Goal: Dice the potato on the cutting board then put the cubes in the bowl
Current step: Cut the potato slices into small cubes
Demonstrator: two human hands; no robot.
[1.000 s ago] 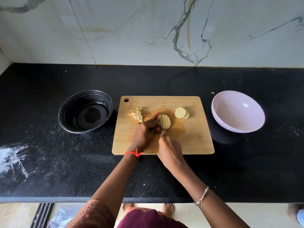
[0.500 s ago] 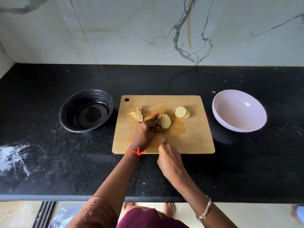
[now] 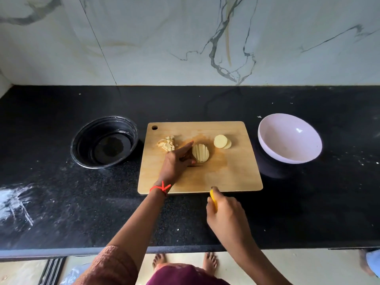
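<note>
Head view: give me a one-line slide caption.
Left hand steadies a potato slice cut into strips on the cutting board; right hand holds the yellow-handled knife at the board's near edge.

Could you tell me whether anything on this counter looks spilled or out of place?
Yes: white powdery smears streak the black counter at its near left edge, and white specks dot it right of the pink bowl. Otherwise nothing stands out.
</note>
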